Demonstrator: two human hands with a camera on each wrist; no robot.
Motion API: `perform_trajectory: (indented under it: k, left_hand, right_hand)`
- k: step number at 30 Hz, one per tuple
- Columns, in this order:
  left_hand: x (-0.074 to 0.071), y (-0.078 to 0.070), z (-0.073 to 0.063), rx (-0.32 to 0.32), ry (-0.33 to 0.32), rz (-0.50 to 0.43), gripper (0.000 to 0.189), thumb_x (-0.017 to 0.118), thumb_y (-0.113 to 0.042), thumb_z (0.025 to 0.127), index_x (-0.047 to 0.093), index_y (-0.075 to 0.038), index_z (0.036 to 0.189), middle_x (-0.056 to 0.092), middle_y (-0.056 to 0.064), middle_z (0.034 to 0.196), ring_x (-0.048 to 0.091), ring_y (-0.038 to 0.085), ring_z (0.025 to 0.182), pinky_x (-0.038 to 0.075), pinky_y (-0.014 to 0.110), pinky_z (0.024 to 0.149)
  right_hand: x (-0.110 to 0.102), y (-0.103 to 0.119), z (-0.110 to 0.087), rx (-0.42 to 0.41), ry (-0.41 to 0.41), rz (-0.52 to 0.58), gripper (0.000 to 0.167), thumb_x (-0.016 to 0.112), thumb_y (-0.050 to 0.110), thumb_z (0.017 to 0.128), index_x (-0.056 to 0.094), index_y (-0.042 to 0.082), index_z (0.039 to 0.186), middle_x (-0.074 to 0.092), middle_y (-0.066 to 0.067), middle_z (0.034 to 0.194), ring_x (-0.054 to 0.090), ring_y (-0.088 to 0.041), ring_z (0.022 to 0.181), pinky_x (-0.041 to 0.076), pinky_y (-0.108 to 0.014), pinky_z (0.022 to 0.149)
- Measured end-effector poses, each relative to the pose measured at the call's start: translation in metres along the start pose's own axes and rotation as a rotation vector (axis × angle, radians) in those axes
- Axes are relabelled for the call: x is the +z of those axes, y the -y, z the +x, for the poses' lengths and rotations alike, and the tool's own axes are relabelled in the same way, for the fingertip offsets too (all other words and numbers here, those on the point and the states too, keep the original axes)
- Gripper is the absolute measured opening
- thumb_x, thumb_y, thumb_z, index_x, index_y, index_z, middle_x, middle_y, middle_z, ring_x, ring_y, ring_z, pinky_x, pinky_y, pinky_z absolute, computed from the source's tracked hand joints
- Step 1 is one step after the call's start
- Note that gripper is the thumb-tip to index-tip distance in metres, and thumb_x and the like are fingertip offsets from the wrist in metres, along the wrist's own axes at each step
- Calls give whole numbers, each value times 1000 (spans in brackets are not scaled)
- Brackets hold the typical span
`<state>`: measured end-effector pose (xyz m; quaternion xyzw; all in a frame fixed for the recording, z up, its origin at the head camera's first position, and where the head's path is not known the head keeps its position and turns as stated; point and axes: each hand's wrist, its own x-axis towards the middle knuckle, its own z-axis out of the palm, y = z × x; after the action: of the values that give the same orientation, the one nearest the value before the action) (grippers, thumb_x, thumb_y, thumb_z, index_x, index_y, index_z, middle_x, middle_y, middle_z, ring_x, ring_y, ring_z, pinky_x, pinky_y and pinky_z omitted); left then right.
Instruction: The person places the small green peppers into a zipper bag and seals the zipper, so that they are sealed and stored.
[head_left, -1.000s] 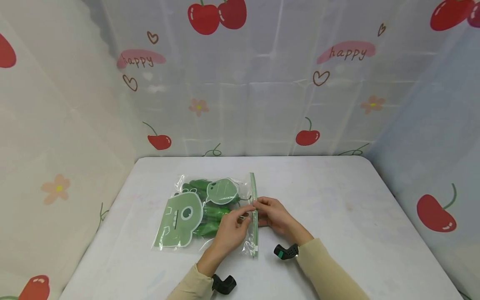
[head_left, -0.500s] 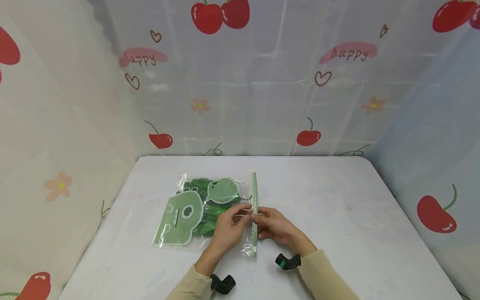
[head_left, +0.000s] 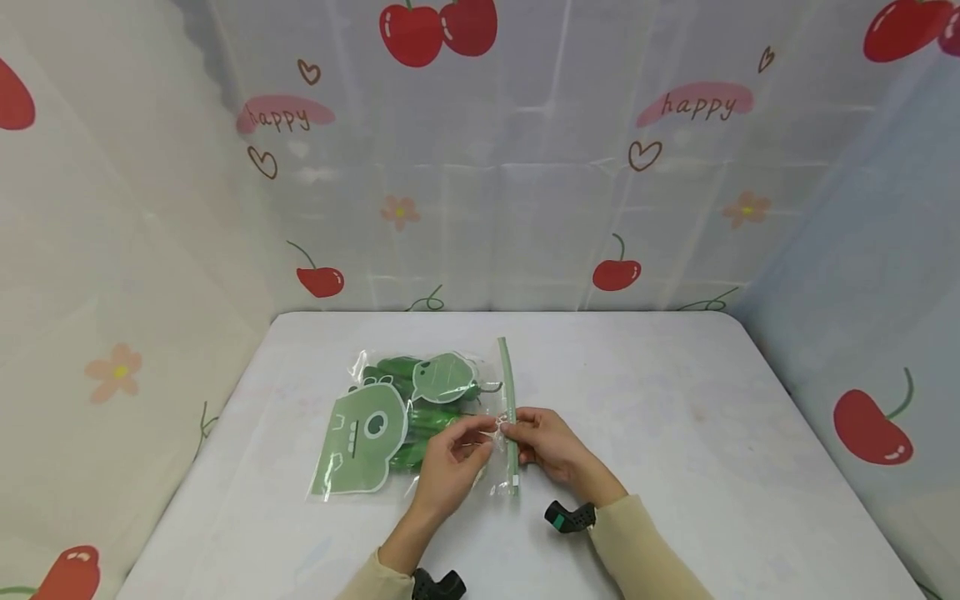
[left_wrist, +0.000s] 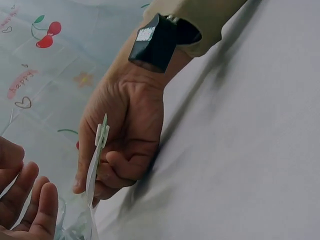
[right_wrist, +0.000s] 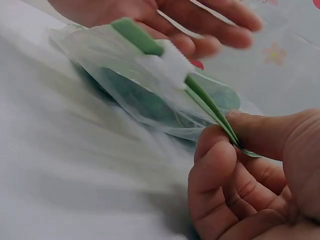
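Observation:
A clear zip bag with green cartoon dinosaur prints [head_left: 360,442] lies on the white table, holding several glossy green peppers [head_left: 431,419]. Its green zip strip [head_left: 508,375] runs along the right side, with a white slider [right_wrist: 172,65] near one end. My right hand [head_left: 551,442] pinches this strip between thumb and curled index finger, raising the edge a little, as the right wrist view shows. Over the bag, just left of the strip, my left hand [head_left: 450,467] has its fingers loosely extended; in the right wrist view the left fingers [right_wrist: 215,30] hold nothing.
The white table [head_left: 652,383] reaches away to the right of the bag. Behind it hangs a curtain [head_left: 495,200] printed with cherries, and similar cloth covers both sides. A black camera mount sits on each wrist.
My left hand has drawn back slightly left from the zip strip. My right hand went down along the strip, then a little up again. The strip now leans and its lower end has risen.

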<state>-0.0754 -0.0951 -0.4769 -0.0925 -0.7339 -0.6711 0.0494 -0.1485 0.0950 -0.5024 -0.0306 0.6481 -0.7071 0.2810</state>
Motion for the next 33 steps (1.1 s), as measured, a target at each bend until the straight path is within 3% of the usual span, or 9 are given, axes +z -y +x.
perform_trajectory:
  k: [3, 6, 10, 13, 20, 23, 27, 33]
  left_hand:
    - [1, -4, -10, -50, 17, -33, 25, 70, 0, 94, 71, 4, 119, 73, 21, 106, 67, 11, 83, 56, 20, 71]
    - [4, -6, -19, -145, 83, -117, 24, 70, -5, 95, 70, 9, 115, 70, 21, 95, 60, 5, 68, 50, 18, 60]
    - [10, -3, -30, -285, 186, -255, 31, 69, -11, 98, 65, 17, 112, 69, 6, 85, 55, 4, 62, 48, 17, 57]
    - [13, -1, -38, -372, 224, -330, 38, 68, -13, 100, 61, 22, 112, 69, -4, 80, 56, 3, 59, 48, 17, 55]
    - [24, 1, -50, -566, 284, -420, 45, 65, -24, 102, 64, 17, 121, 72, -4, 83, 60, 4, 61, 51, 19, 57]
    - [29, 2, -51, -637, 284, -487, 48, 62, -30, 104, 62, 10, 131, 72, -2, 89, 62, 5, 64, 52, 20, 59]
    - [36, 5, -50, -686, 228, -606, 55, 60, -39, 104, 57, 4, 138, 70, -2, 94, 62, 6, 69, 53, 20, 63]
    - [44, 7, -44, -692, 132, -714, 48, 60, -42, 104, 62, 0, 127, 67, -3, 90, 60, 5, 69, 51, 18, 63]
  right_hand:
    - [-2, 2, 3, 0, -37, -3, 36, 69, 14, 99, 62, -8, 127, 72, 1, 84, 55, -6, 58, 50, -20, 54]
    - [-5, 4, 5, -9, -54, -3, 36, 68, 14, 99, 62, -9, 127, 73, 0, 86, 58, -7, 60, 50, -21, 54]
    - [-7, 5, 8, -13, -55, -2, 37, 68, 14, 100, 62, -9, 128, 75, -1, 89, 60, -7, 61, 51, -21, 54]
    - [-7, 6, 10, -6, -45, -3, 39, 69, 16, 99, 61, -8, 129, 75, -1, 90, 60, -7, 61, 51, -21, 54]
    - [-6, 12, 10, -5, -40, 22, 40, 70, 17, 99, 61, -8, 129, 76, -3, 92, 59, -6, 60, 51, -21, 54]
    - [-5, 16, 9, -1, -39, 25, 40, 70, 17, 99, 60, -7, 130, 76, -3, 93, 58, -6, 60, 50, -20, 53]
    - [-6, 16, 7, -1, -26, 25, 41, 69, 19, 100, 59, -7, 131, 75, -3, 94, 59, -6, 62, 51, -20, 54]
    - [-5, 14, 4, 0, -14, 13, 43, 70, 22, 100, 60, -7, 130, 74, -1, 92, 58, -7, 63, 49, -21, 55]
